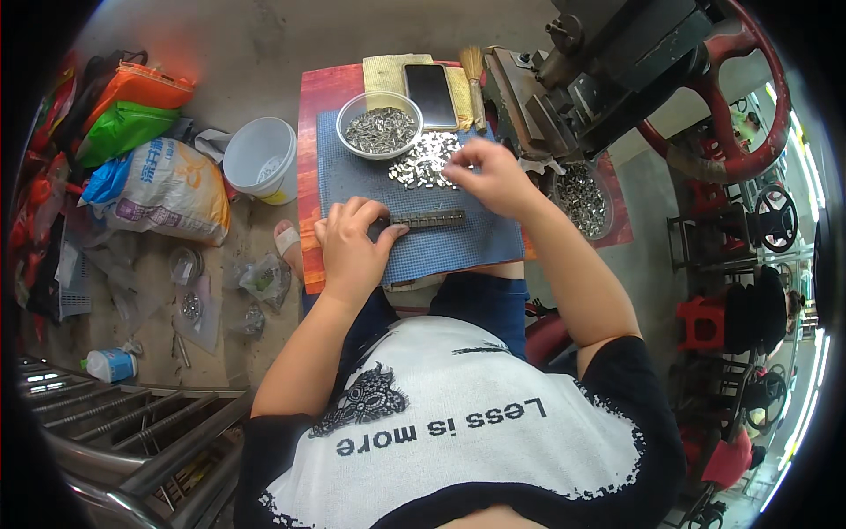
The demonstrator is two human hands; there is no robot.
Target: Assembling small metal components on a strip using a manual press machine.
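Note:
My left hand is closed round the left end of a dark notched metal bar, which lies on a blue textured mat. Just above the bar's right end is my right hand, thumb and fingers drawn together at the edge of a loose pile of small shiny metal pieces. Whatever sits between those fingertips is too small to make out. Behind the pile, a clear round bowl holds many thin metal pins.
A phone and a straw brush lie at the back on a yellow cloth. At right stand a dark machine with a red handwheel and a container of metal parts. A white bucket and sacks are on the left.

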